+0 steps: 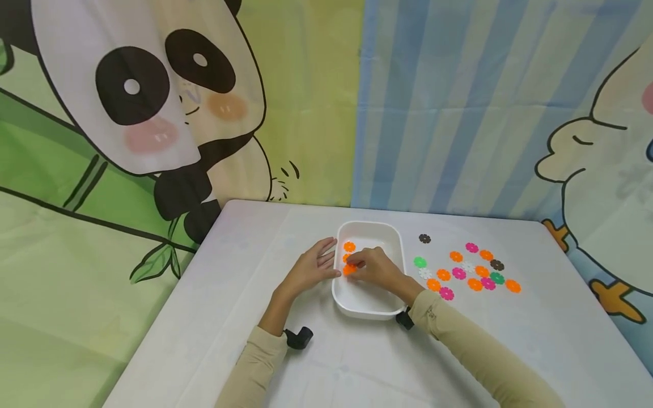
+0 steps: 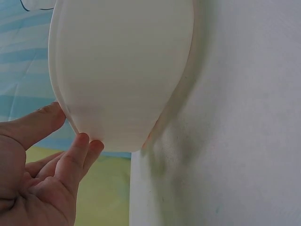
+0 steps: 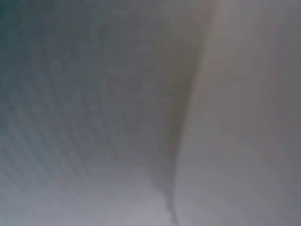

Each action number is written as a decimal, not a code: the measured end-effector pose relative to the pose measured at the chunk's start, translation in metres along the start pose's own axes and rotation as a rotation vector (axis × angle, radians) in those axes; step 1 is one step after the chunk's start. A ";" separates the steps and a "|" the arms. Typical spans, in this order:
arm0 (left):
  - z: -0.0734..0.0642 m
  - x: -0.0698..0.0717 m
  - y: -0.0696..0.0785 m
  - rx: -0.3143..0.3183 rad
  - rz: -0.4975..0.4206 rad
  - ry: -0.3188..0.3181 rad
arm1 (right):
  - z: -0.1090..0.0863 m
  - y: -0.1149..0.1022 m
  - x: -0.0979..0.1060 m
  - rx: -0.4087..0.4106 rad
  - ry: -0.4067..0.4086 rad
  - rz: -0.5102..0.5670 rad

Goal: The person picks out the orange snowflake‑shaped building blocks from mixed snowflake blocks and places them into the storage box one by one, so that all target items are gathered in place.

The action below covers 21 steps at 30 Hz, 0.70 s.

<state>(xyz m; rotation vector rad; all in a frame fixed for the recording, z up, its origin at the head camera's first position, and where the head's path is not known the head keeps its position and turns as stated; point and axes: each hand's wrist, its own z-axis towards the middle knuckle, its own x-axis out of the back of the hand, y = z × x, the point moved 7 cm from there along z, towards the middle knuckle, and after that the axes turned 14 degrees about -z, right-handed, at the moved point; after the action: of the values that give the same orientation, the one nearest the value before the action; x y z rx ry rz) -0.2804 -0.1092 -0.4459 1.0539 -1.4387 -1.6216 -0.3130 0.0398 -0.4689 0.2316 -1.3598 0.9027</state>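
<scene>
A white plastic tray point(image 1: 368, 300) with rounded corners stands on the table. My left hand point(image 1: 308, 269) is at its left side, thumb and fingers spread and fairly straight, their tips touching the rim. The left wrist view shows these fingertips point(image 2: 83, 138) against the tray's outer wall point(image 2: 122, 70). Inside the tray, my right hand point(image 1: 377, 269) reaches down with bent fingers and pinches an orange snowflake disc point(image 1: 349, 270) near the left wall. Another orange disc point(image 1: 349, 246) lies just beyond, and one more is partly covered by the fingers. The right wrist view is blurred and shows no fingers.
Right of the tray, several loose snowflake discs lie scattered: orange point(image 1: 475, 284), pink point(image 1: 446, 293), green point(image 1: 420, 262), white point(image 1: 467, 266) and dark brown point(image 1: 424, 238). A printed cloth backdrop point(image 1: 316, 113) hangs behind the table's far edge.
</scene>
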 end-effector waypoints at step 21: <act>-0.001 -0.001 0.002 0.013 0.016 0.014 | 0.001 -0.001 -0.006 -0.033 -0.033 0.041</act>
<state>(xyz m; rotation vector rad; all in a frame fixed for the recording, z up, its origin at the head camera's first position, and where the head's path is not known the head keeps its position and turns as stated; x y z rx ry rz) -0.2793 -0.1087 -0.4442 1.0568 -1.4472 -1.5925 -0.3127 0.0355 -0.4740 0.1951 -1.4135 0.9131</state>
